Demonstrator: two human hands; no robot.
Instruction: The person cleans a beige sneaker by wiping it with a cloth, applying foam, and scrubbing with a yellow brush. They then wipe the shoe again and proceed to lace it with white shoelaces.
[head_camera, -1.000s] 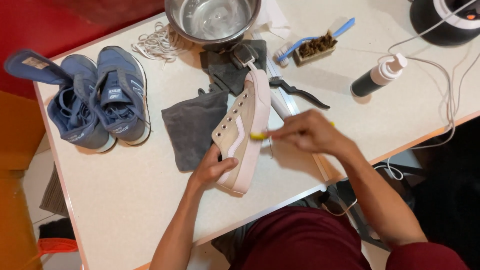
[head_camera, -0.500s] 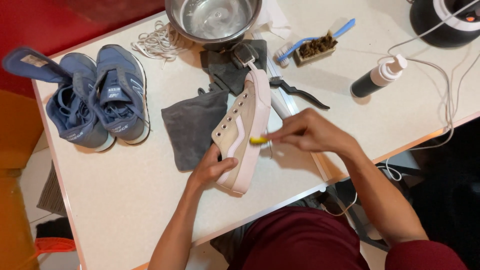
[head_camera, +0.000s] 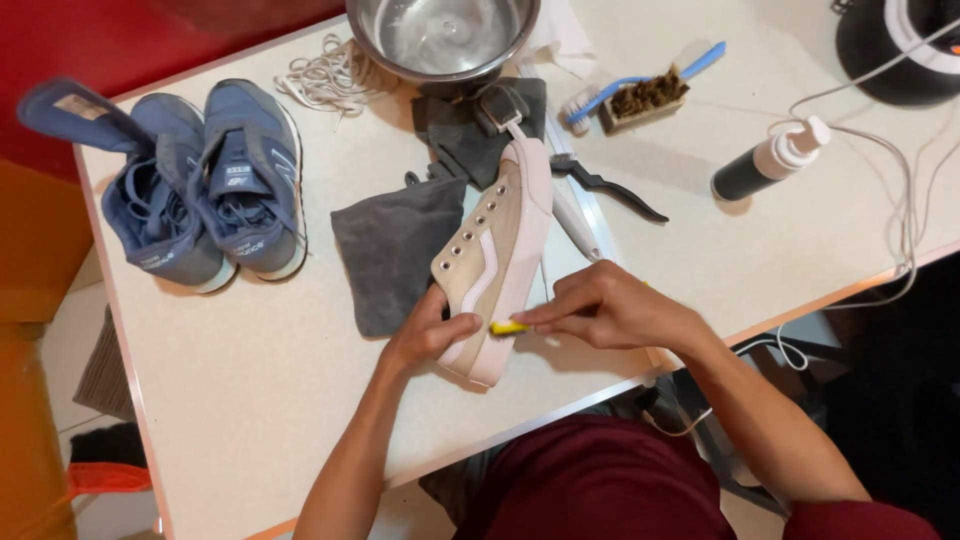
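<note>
A beige and white sneaker (head_camera: 497, 245) without laces lies tilted on its side on the white table (head_camera: 250, 400). My left hand (head_camera: 428, 335) grips its heel end from the left. My right hand (head_camera: 600, 305) pinches a small yellow brush (head_camera: 508, 326) whose tip touches the sneaker's white sole edge near the heel. Most of the brush is hidden inside my fingers.
A grey cloth (head_camera: 395, 250) lies left of the sneaker. A pair of blue sneakers (head_camera: 200, 185) stands at the far left. A steel bowl (head_camera: 442, 35), white laces (head_camera: 325, 72), a wooden brush (head_camera: 643, 97), a black spray bottle (head_camera: 768, 160) and cables (head_camera: 905, 210) lie behind.
My right hand with the yellow brush has shifted slightly along the sole edge. My left hand and the sneaker stay put.
</note>
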